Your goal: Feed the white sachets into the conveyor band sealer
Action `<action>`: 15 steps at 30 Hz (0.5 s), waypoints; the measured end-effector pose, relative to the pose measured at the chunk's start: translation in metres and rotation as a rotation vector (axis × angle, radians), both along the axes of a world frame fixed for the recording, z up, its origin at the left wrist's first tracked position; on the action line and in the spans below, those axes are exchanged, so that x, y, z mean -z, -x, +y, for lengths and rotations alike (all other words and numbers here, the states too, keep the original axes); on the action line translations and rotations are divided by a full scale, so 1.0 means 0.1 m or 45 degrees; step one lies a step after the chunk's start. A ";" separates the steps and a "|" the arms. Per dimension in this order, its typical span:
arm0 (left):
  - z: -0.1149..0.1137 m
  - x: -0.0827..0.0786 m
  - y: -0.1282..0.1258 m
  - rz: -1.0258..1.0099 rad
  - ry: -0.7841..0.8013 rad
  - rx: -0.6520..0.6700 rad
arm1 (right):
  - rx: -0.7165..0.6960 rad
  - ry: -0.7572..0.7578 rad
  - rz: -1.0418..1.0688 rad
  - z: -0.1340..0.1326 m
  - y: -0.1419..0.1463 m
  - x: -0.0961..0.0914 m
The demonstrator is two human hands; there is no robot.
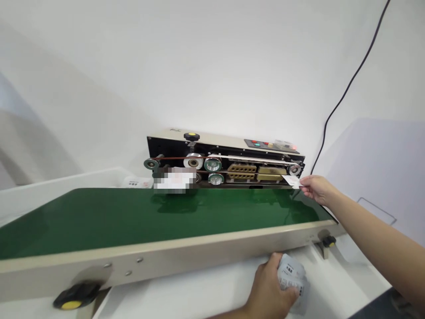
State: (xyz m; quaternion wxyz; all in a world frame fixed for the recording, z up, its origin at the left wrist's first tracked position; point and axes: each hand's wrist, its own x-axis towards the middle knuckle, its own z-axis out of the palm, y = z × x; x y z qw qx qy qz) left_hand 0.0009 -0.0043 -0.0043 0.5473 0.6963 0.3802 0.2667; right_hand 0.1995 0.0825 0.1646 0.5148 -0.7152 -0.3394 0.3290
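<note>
Belt [99, 221]: dk green
Belt frame [166, 256]: beige
Knob [77, 296] on belt frame: blk, yellow ctr
Pouch [292, 277] below belt: wht, gray print
Slip [291, 180] above belt R end: wht

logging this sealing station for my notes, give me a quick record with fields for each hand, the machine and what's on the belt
right hand: pinching a white packet at the end of the sealer's belts
left hand: gripping a printed white pouch below the conveyor's front edge
machine: band sealer behind a green conveyor belt
on belt: blurred pouch, details unreadable
</note>
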 end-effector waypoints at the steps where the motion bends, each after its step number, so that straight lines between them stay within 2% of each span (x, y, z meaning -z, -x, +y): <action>1: 0.00 -0.01 0.00 0.000 0.011 -0.002 | -0.010 0.005 -0.006 -0.01 0.02 0.00; 9: -0.04 -0.06 0.02 -0.054 0.113 -0.027 | 0.027 0.001 -0.292 -0.15 0.11 0.08; 12: -0.04 -0.05 0.01 -0.054 0.113 -0.022 | 0.115 -0.097 -0.781 -0.46 0.20 0.13; 15: -0.04 -0.05 0.01 -0.048 0.110 -0.027 | 0.119 -0.418 -1.302 -1.00 0.35 0.31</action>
